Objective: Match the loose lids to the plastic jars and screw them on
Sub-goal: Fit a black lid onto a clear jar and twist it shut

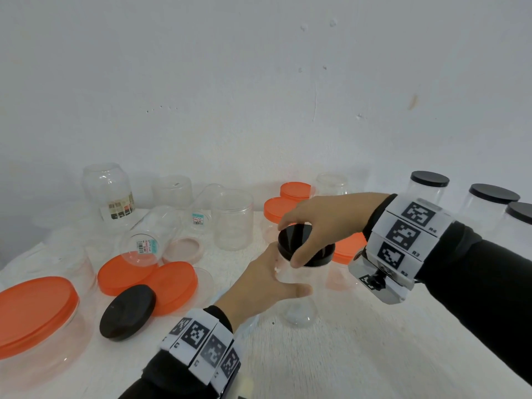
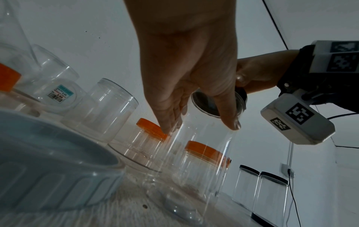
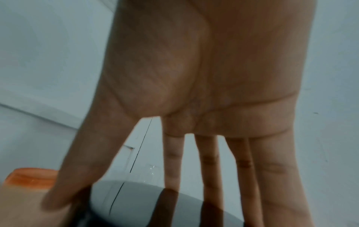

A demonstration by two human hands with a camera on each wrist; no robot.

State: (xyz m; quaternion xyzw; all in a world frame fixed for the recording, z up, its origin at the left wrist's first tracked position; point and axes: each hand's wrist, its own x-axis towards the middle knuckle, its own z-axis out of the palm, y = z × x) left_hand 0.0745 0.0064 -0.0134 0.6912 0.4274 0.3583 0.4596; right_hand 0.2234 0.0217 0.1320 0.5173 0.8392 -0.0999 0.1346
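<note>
Clear jar (image 1: 299,300) upright on table (image 1: 359,355), long axis vertical, mouth up, gripped by left hand (image 1: 267,286). Black lid (image 1: 302,244) on mouth, clasped by right hand (image 1: 325,223). Orange-lidded jars (image 1: 290,208) close behind; loose black lid (image 1: 128,312) left.

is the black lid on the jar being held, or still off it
On. The black lid sits atop the clear jar, right hand gripping its rim, left hand holding the jar. How tightly, cannot tell.
</note>
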